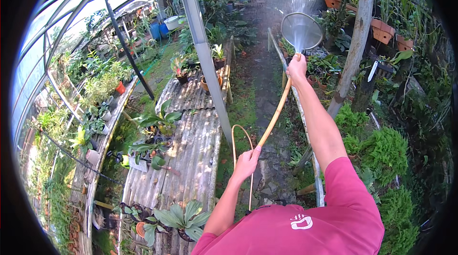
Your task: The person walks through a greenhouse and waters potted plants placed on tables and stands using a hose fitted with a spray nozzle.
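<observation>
Water sprays away from me out of the end of a yellowish garden hose. My right hand is closed around the hose close to its outlet, with the arm stretched forward. Lower down, my left hand grips the same hose, which loops and hangs below it. Just beyond my right hand, a round mesh screen with a rim stands in line with the spray. Whether the screen is joined to the hose cannot be told.
A corrugated bench with potted plants stands left of the stone path. A grey metal post rises beside it. On the right are a rail, a leaning wooden pole, ferns and hanging terracotta planters.
</observation>
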A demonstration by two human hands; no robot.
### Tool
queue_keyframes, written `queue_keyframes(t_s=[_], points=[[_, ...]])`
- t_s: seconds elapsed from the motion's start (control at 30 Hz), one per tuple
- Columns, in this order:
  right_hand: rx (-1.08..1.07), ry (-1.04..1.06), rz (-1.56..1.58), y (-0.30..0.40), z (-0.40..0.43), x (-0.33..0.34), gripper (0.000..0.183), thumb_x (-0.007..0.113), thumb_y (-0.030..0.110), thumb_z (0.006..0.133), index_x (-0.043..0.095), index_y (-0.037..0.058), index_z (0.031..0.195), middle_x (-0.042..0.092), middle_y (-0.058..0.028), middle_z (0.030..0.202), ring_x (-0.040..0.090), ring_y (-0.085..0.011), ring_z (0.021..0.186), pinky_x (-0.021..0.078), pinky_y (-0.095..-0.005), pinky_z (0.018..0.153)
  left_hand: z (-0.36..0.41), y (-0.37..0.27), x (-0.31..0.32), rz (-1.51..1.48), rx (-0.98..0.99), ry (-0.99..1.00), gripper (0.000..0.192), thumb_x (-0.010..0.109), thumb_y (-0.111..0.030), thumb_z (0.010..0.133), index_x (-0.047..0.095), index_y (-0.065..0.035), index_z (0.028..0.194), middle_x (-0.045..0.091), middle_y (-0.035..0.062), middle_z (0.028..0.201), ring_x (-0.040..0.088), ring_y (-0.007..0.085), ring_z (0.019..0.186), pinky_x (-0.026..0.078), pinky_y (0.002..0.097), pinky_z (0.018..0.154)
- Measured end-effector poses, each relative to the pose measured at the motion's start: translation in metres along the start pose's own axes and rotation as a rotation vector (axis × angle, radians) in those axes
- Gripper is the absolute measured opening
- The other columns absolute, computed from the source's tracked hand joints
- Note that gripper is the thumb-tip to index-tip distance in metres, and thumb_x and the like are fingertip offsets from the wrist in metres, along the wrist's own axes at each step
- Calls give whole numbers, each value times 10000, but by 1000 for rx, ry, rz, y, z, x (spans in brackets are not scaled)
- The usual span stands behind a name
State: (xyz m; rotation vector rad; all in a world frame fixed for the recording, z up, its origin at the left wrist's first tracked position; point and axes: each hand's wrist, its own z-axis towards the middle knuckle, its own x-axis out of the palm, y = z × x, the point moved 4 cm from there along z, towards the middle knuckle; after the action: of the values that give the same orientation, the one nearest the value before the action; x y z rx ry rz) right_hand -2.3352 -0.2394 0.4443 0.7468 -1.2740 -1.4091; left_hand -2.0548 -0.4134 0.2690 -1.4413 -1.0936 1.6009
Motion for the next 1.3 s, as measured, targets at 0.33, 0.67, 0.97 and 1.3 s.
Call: queue_keyframes(t_s=[0.33,0.67,0.97,1.3], points=[[86,64,120,-22,4,8,141,357,187,993,418,60,991,439,-40,616,461,-144,414,401,-297,365,-20,-6,4,-8,-32,-59,577,413,-494,981,440,-1,682,335,19,585,334,116,578,319,351,504],[35,206,-4,7,15,3,188,355,212,998,456,57,1029,466,-38,622,483,-138,436,416,-297,378,-16,-22,35,7,-21,-22,564,420,-475,984,459,-23,649,403,-14,577,361,103,560,316,318,503],[6,87,-59,2,37,6,158,342,181,992,435,54,981,452,-44,631,453,-139,418,397,-292,364,8,-32,25,24,-6,-94,600,442,-482,965,502,39,673,442,124,543,420,201,519,355,396,514],[-79,32,-79,-17,98,71,184,360,219,996,432,49,993,460,-47,684,470,-150,435,420,-300,373,88,-17,-10,-91,1,-87,597,445,-488,959,503,35,679,451,140,541,424,233,506,369,402,520]])
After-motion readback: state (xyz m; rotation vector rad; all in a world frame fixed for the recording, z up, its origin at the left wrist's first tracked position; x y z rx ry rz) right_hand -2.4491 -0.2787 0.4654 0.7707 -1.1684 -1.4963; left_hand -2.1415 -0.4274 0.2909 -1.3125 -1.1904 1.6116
